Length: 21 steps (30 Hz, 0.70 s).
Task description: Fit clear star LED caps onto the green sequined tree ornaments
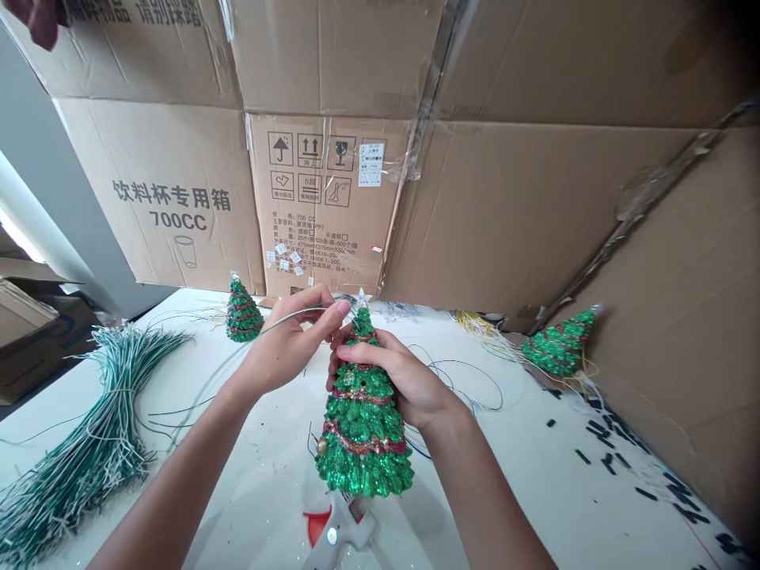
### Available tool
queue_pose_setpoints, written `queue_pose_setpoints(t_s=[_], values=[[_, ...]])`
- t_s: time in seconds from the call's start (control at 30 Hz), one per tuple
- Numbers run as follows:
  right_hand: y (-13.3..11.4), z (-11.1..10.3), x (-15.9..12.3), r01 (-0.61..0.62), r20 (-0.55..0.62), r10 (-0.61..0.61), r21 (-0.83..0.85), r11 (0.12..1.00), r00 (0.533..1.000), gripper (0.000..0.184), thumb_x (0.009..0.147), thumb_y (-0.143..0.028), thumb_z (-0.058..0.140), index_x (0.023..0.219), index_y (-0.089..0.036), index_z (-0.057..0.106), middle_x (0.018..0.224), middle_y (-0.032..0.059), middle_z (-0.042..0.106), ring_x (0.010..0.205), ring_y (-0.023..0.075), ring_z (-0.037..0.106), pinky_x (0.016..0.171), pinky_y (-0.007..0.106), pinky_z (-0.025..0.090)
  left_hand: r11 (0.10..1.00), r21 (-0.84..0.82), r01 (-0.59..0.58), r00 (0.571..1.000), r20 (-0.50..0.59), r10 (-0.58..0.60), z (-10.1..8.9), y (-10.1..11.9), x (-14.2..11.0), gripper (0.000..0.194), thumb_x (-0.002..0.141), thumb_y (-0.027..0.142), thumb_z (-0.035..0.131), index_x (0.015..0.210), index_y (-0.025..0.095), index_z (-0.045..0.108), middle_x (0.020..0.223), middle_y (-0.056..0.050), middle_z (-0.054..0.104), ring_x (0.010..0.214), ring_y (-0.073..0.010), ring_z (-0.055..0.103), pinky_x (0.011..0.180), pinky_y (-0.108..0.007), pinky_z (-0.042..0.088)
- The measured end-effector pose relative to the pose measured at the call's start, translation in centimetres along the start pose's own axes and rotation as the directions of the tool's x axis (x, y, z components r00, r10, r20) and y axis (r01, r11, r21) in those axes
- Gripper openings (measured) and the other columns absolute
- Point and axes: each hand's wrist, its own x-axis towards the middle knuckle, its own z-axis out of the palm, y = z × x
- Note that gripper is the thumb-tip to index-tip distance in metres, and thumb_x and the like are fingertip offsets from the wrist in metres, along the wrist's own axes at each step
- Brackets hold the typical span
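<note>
A green glittery Christmas tree [362,427] with red garlands and a clear star on top is held upright over the white table [534,483]. My right hand [404,380] grips its upper part from the right side. My left hand [290,344] pinches a thin green wire [237,356] at the tree's tip, fingers closed on it. The wire trails off to the left.
A big bundle of green and white wires [89,443] lies at the left. A white and red glue gun [338,530] lies below the tree. Two more small trees [242,313] [561,342] are farther back. Cardboard boxes [321,198] wall the table's far and right sides.
</note>
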Motion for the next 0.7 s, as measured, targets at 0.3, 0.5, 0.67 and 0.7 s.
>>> queue_pose_setpoints(t_s=[0.3, 0.5, 0.67, 0.7], values=[[0.01, -0.02, 0.05, -0.003, 0.021, 0.004, -0.018, 1.000, 1.000, 0.034, 0.075, -0.035, 0.095, 0.094, -0.022, 0.070, 0.080, 0.0028, 0.075, 0.074, 0.0215, 0.074, 0.068, 0.034, 0.061, 0.992, 0.129, 0.002, 0.994, -0.109, 0.012, -0.17, 0.42, -0.11, 0.038, 0.104, 0.051, 0.067, 0.081, 0.021, 0.064, 0.076, 0.000, 0.067, 0.066, -0.0108, 0.060, 0.055, -0.021, 0.046], [0.09, 0.07, -0.02, -0.009, 0.021, 0.010, -0.024, 1.000, 1.000, 0.034, 0.075, -0.034, 0.096, 0.094, -0.022, 0.070, 0.082, 0.0034, 0.075, 0.075, 0.0222, 0.074, 0.069, 0.035, 0.061, 0.999, -0.019, -0.032, 0.992, -0.126, 0.029, -0.19, 0.48, -0.11, 0.022, 0.097, 0.041, 0.080, 0.093, 0.022, 0.069, 0.090, -0.001, 0.075, 0.072, -0.0109, 0.069, 0.062, -0.021, 0.056], [0.16, 0.06, 0.01, 0.007, 0.013, -0.006, -0.026, 1.000, 1.000, 0.034, 0.075, -0.034, 0.096, 0.096, -0.023, 0.071, 0.082, 0.0030, 0.074, 0.074, 0.0225, 0.074, 0.068, 0.036, 0.061, 0.990, -0.143, 0.019, 0.999, -0.023, -0.023, -0.71, 0.74, -0.13, 0.028, 0.094, 0.041, 0.083, 0.083, 0.021, 0.065, 0.076, -0.002, 0.077, 0.068, -0.0142, 0.074, 0.065, -0.025, 0.063], [0.16, 0.08, 0.01, 0.005, 0.013, -0.005, -0.025, 1.000, 1.000, 0.035, 0.075, -0.035, 0.096, 0.096, -0.023, 0.071, 0.082, 0.0029, 0.074, 0.074, 0.0225, 0.074, 0.068, 0.036, 0.061, 0.988, -0.152, 0.032, 0.999, -0.020, -0.035, -0.77, 0.83, -0.13, 0.030, 0.093, 0.041, 0.083, 0.082, 0.021, 0.065, 0.075, -0.002, 0.077, 0.068, -0.0149, 0.075, 0.065, -0.025, 0.063]])
